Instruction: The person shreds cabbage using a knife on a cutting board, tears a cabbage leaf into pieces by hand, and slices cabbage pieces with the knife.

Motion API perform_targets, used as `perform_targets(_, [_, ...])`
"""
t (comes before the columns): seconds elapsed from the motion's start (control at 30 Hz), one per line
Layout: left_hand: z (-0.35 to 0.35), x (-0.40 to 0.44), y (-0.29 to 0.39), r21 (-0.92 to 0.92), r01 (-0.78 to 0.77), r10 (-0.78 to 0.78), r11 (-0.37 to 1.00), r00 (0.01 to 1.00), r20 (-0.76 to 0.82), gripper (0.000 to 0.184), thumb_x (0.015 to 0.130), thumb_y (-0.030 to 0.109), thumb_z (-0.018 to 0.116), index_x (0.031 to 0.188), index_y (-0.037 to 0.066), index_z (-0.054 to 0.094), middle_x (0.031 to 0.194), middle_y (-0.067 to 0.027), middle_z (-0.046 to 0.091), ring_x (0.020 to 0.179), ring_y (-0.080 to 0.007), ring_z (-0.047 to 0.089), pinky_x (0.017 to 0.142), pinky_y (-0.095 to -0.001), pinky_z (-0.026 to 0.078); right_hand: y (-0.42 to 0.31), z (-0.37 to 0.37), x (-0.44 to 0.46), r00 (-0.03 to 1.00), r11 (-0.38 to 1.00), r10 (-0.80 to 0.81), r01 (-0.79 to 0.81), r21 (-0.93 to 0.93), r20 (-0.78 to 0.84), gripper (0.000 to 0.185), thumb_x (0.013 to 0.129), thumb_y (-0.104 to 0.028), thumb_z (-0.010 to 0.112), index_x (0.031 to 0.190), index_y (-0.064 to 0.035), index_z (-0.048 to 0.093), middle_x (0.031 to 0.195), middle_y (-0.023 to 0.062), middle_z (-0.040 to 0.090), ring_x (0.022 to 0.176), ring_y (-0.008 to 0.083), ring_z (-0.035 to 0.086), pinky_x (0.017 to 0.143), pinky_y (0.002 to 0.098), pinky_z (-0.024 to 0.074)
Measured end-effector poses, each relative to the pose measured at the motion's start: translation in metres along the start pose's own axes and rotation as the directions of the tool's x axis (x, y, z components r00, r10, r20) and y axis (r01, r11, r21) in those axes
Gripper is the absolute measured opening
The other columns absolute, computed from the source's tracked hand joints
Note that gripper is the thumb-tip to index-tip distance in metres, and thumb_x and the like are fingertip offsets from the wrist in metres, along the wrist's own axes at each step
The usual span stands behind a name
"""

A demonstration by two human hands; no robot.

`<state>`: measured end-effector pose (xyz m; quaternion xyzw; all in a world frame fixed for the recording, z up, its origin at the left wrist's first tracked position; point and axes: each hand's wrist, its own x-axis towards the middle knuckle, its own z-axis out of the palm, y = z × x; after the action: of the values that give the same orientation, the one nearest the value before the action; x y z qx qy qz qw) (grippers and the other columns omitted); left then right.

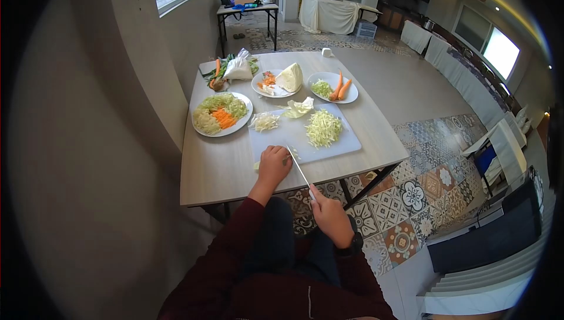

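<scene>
My right hand (331, 217) is closed around the handle of a knife (299, 168), whose blade points up and left over the near edge of the white cutting board (276, 141). Beside the blade, my left hand (275, 166) presses down with curled fingers on a piece of pale green vegetable, mostly hidden beneath it. Shredded cabbage (324, 128) is heaped on the board's right side. A smaller pale shredded pile (265, 122) lies at its upper left, and a loose cabbage leaf (299, 108) rests at the far edge.
Left of the board stands a plate of shredded vegetables (222, 114). Behind it are a plate with a cabbage wedge (289, 78), a plate with carrots (344, 89), and a plastic bag (238, 67) by whole vegetables. A wall (141, 114) rises close on the left.
</scene>
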<state>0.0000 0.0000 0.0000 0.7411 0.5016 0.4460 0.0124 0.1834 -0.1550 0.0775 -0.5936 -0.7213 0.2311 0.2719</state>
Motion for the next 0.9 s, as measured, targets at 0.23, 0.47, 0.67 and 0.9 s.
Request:
perform_targets(0.23, [-0.002,0.000,0.006,0.000,-0.006,0.006,1.000,1.000,-0.030,0.012,0.074,0.010,0.072,0.084,0.009,0.065,0.089,-0.0048,0.067,0.093,-0.0291,0.060,0.082,-0.0433,0.047,0.002,0.007,0.002,0.999,0.997,-0.014,0.011,-0.070,-0.042,0.043,0.094,-0.020,0.055,0.136,-0.0134,0.057,0.078,0.0259,0.065,0.075,0.0440,0.065,0.069,0.0535,0.0508])
perform_targets(0.47, [-0.003,0.001,0.006,-0.029,0.005,-0.005,1.000,1.000,-0.026,0.013,0.075,0.010,0.071,0.087,0.007,0.067,0.090,-0.0068,0.068,0.095,-0.0297,0.062,0.084,-0.0429,0.048,0.025,-0.020,-0.004,0.992,0.943,-0.046,0.004,-0.332,-0.119,0.045,0.092,-0.025,0.059,0.137,-0.0303,0.059,0.075,0.0160,0.062,0.073,0.0369,0.065,0.063,0.0493,0.0524])
perform_targets(0.67, [-0.002,0.001,0.005,-0.044,-0.008,0.006,0.999,0.999,-0.049,0.010,0.076,0.009,0.073,0.083,0.008,0.066,0.086,-0.0059,0.068,0.093,-0.0288,0.062,0.082,-0.0430,0.047,0.064,-0.031,0.016,0.977,0.964,-0.096,0.045,-0.261,-0.189,0.044,0.093,-0.027,0.059,0.137,-0.0284,0.059,0.081,0.0162,0.066,0.076,0.0387,0.064,0.068,0.0478,0.0528])
perform_targets(0.9, [-0.006,0.014,-0.006,-0.165,-0.043,0.049,0.985,0.998,0.035,0.008,0.078,0.005,0.071,0.084,0.007,0.068,0.083,-0.0080,0.069,0.089,-0.0306,0.063,0.080,-0.0437,0.048,0.062,-0.049,0.029,0.988,0.919,0.153,-0.147,0.365,0.012,0.044,0.097,-0.019,0.058,0.141,-0.0121,0.056,0.068,0.0057,0.062,0.054,0.0122,0.057,0.053,0.0287,0.0488])
